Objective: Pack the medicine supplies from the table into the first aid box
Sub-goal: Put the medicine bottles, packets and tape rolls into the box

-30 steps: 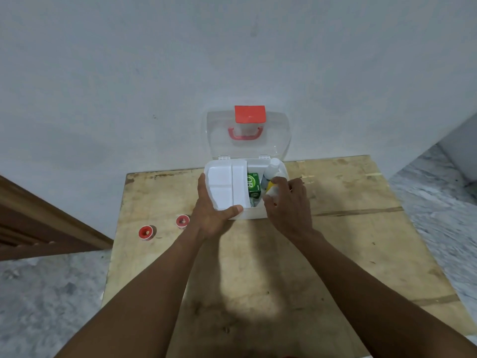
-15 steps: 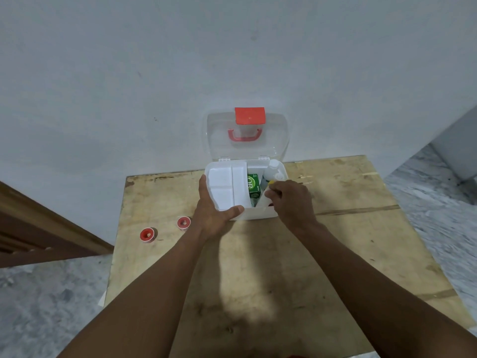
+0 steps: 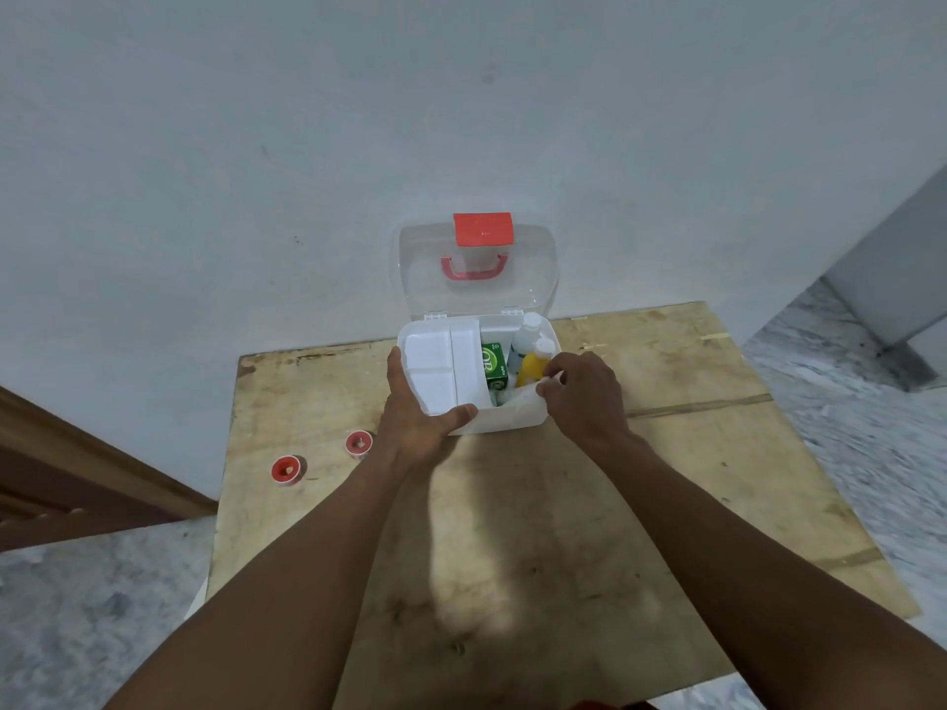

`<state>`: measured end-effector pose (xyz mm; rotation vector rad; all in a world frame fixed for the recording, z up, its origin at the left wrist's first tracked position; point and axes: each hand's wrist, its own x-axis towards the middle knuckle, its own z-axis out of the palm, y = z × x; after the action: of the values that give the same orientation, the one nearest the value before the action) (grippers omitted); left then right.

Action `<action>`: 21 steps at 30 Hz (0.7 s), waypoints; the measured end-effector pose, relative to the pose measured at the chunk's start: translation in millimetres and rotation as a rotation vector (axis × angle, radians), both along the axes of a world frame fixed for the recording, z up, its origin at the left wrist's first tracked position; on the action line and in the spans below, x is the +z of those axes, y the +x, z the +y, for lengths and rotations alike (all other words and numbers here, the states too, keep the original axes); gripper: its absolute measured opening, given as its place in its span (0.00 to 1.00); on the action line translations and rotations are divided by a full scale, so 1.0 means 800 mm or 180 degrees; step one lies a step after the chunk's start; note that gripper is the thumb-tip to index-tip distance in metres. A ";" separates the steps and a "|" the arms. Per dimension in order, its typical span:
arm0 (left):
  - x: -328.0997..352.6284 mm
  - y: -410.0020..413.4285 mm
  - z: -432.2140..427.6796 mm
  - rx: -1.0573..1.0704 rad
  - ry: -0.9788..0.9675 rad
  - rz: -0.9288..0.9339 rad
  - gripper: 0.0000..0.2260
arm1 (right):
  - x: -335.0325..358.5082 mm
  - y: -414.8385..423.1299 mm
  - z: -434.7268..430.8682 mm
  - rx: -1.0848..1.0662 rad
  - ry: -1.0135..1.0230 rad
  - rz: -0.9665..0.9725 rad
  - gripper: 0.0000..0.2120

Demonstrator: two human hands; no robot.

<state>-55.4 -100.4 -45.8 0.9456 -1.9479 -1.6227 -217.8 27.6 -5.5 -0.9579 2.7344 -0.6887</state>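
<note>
The first aid box (image 3: 505,420) stands at the far edge of the table (image 3: 512,530), near the middle, its clear lid (image 3: 476,294) upright against the wall (image 3: 358,120). Inside, a white divided tray (image 3: 435,366) covers the left half; the open right half holds a green carton (image 3: 494,366), a white bottle (image 3: 528,335) and a yellow bottle (image 3: 533,368), both upright.

The right hand (image 3: 584,397) is over the near right corner of the box, fingers curled narrow around something white and soft, possibly a packet, at the rim; what it is I cannot tell. The left hand (image 3: 415,427) clasps the box's near left corner, thumb on the tray edge.

Two red tape rolls (image 3: 320,456) lie flat near the table's left edge, well apart from the box and to the left of the left hand, so that hand is probably the nearer one to fetch them.

The table is bare scuffed plywood; speckled grey floor (image 3: 871,427) surrounds it.
</note>
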 end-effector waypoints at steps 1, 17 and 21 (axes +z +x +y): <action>0.000 0.000 0.000 0.0007 -0.0004 -0.0008 0.48 | -0.001 -0.001 0.002 -0.0010 -0.0006 -0.0015 0.10; 0.001 -0.003 0.001 0.0056 0.0135 0.0003 0.44 | 0.011 -0.043 0.002 0.0589 0.0302 -0.0894 0.70; 0.002 -0.006 0.003 0.0105 0.0204 -0.0056 0.42 | -0.005 -0.053 -0.026 0.1049 0.0590 -0.0985 0.75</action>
<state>-60.3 -98.0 -44.0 1.0144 -1.8920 -1.6726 -260.6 6.7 -9.4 -1.1159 2.2565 -0.4688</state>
